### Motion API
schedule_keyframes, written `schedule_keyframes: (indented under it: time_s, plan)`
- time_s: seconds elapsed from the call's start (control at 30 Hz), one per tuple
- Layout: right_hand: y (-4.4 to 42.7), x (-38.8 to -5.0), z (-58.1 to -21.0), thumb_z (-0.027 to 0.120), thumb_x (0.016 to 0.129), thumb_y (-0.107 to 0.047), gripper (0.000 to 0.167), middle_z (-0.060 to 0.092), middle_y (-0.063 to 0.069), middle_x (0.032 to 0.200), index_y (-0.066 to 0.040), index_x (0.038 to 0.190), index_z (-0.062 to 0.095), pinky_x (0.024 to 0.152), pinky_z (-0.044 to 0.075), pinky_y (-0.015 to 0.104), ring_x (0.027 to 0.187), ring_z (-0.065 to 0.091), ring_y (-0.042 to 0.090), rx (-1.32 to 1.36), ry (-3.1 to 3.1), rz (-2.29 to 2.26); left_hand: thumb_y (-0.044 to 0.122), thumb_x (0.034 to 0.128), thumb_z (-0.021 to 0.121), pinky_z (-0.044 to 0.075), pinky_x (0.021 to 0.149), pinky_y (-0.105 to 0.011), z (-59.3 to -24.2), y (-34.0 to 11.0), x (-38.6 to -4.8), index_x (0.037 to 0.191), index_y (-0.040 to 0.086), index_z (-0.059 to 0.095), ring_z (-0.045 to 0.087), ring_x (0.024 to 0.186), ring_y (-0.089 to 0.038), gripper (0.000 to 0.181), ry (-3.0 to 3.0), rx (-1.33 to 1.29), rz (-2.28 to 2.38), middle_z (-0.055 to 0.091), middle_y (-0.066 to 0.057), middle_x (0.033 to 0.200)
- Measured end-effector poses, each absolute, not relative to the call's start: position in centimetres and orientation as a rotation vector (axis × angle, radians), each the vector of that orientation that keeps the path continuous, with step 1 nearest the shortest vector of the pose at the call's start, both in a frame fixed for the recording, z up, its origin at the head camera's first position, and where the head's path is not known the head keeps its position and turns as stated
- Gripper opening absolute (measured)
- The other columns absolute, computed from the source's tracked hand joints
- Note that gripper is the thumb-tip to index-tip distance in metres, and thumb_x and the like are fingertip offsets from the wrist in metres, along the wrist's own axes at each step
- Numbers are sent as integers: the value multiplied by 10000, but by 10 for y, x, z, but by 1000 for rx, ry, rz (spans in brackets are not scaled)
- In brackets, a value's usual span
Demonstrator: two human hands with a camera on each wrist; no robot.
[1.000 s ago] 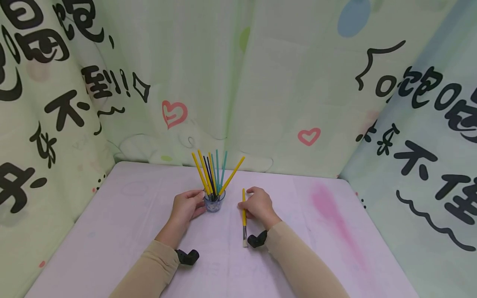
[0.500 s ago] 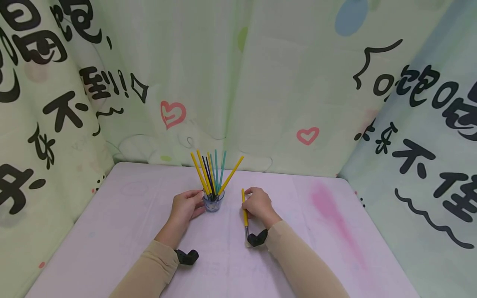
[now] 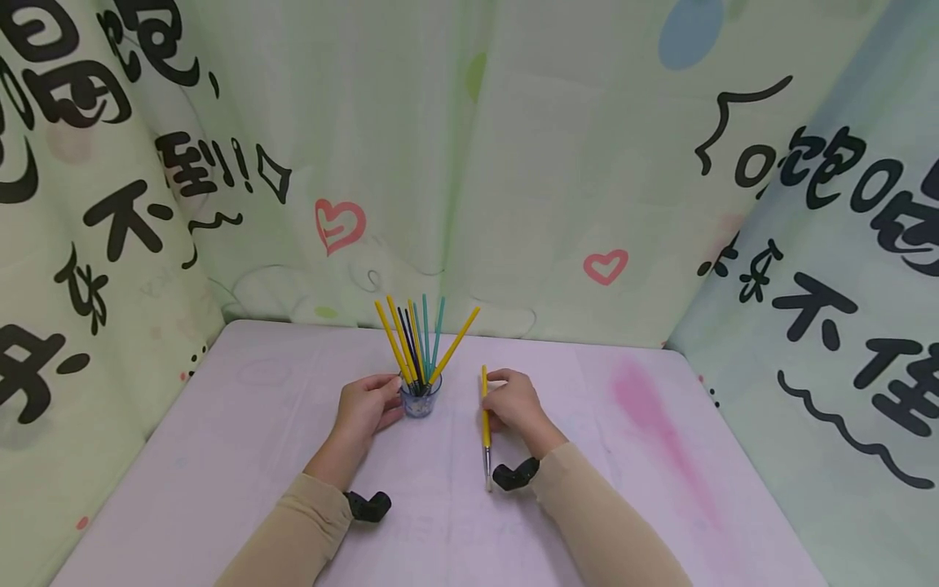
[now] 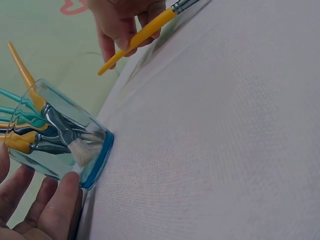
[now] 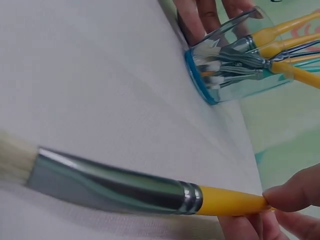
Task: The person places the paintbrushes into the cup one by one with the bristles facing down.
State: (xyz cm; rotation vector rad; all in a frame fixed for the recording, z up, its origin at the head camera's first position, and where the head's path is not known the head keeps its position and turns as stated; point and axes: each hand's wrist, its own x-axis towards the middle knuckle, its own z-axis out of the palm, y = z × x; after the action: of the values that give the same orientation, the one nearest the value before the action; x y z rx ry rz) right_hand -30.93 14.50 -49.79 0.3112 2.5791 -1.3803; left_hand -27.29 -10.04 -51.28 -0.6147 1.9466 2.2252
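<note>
My left hand (image 3: 364,405) holds the left side of a clear cup (image 3: 420,405) with a blue base, its fingers against the wall in the left wrist view. Several paintbrushes (image 4: 42,112) stand in it, bristles down, with yellow, dark and teal handles. Right of the cup, my right hand (image 3: 515,405) pinches the yellow handle of another paintbrush (image 3: 487,430) between thumb and fingers. That brush's bristles point toward me; its broad metal ferrule (image 5: 110,182) fills the front of the right wrist view. The bristle tip is partly cut off there.
A pale pink cloth (image 3: 242,456) covers the table, with a bright pink streak (image 3: 663,432) on the right. Printed curtains (image 3: 543,179) enclose the back and sides. A black wrist mount (image 3: 369,507) sits on each wrist.
My right hand has shifted slightly right with its paintbrush. The brush has turned, so its bristle end now looks narrower from the head. The left hand and cup stay in place.
</note>
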Motion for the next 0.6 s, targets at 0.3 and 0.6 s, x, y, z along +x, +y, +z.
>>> schedule_keyframes:
  time_s: [0.3,0.6]
  plan:
    - [149,-305,-488,682,949,-9,536,616,125,1079,-135,1457,565,725,701,387,813,685,217,347,2429,-1719,229,1072,682,644,1025,-433,-513,-101,-272,1347,53,718,677,1148,-281,329,1952,-612,2225,672,-177,1355]
    - [148,-304,-472,658,943,36,567,580,91,1029,-118,1460,484,706,705,403,780,699,190,299,2300,-2051,218,1066,690,651,1010,-428,-515,-101,-273,1339,48,722,687,1120,-271,323,1945,-607,2238,678,-176,1346]
